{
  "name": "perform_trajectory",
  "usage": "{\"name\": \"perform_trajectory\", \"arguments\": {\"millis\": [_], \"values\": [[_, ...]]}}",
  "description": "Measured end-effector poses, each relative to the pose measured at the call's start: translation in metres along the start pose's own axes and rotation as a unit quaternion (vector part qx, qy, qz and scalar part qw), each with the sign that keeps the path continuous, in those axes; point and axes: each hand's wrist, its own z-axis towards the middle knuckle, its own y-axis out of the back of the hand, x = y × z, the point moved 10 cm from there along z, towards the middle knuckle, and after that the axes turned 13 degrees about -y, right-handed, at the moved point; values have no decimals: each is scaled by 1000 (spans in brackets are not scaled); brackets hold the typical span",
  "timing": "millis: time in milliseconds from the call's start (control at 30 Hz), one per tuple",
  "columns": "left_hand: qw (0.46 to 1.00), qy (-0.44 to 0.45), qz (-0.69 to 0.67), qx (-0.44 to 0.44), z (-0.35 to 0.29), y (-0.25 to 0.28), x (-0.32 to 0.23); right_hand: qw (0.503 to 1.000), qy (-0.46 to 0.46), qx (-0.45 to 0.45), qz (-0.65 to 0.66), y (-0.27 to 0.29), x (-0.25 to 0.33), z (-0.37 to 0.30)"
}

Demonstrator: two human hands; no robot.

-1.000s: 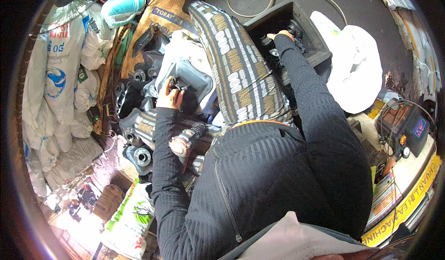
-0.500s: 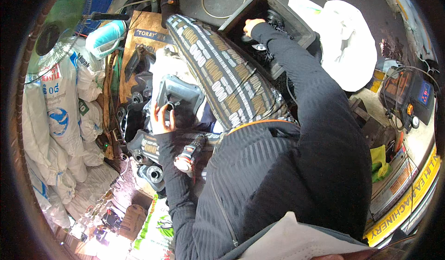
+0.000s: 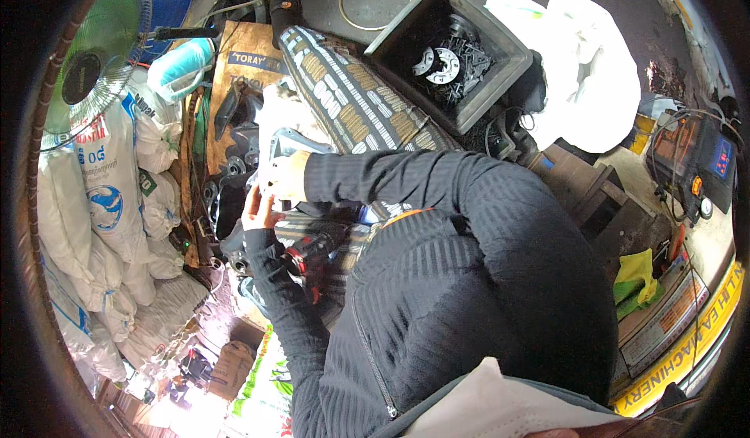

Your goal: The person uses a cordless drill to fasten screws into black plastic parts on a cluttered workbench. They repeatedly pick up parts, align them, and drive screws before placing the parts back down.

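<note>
My right hand (image 3: pixel 291 178) is across in front of my body, close above my left hand (image 3: pixel 261 210), and its fingertips are largely hidden. Both hands have bent fingers that meet at the near edge of a grey metal housing (image 3: pixel 292 142). What is pinched between them is too small and overexposed to make out. The housing lies by my legs on a white cloth (image 3: pixel 291 110). Beside my left forearm a red and black power tool (image 3: pixel 303 257) rests against my patterned trousers.
A dark bin (image 3: pixel 491 98) at the upper right contains loose screws and a round metal plate (image 3: pixel 444 66). More dark metal parts (image 3: pixel 228 121) lie on brown cardboard (image 3: pixel 251 47). White sacks (image 3: pixel 101 196) and a green fan (image 3: pixel 98 55) stand left; a white bag (image 3: pixel 590 71) lies right.
My right hand has left the bin and come over to my left hand at the housing. My left hand has shifted slightly left, and its fingers have drawn together.
</note>
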Motion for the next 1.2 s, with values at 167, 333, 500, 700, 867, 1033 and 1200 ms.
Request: {"name": "perform_trajectory", "arguments": {"millis": [167, 333, 500, 700, 867, 1033, 1200], "values": [[994, 85, -72, -7, -13, 38, 77, 981, 85, -147, 89, 65, 5, -41], [991, 108, -62, -43, -19, 27, 85, 992, -95, -86, -13, 179, -76, -151], [976, 171, -81, -107, -16, 15, 73, 843, -484, 235, -21, 93, -198, -389], [983, -35, -130, -122, -62, 48, 78, 788, -485, 332, -183, 63, -240, -452], [999, -33, 28, -33, -167, -27, -3, 718, -630, 265, -128, 39, -291, -463], [992, -122, -14, -43, -248, -14, 43, 651, -723, 197, -120, 16, -333, -465], [989, -95, 69, -88, -262, 7, 70, 603, -783, 128, -80, 1, -342, -465]]}}
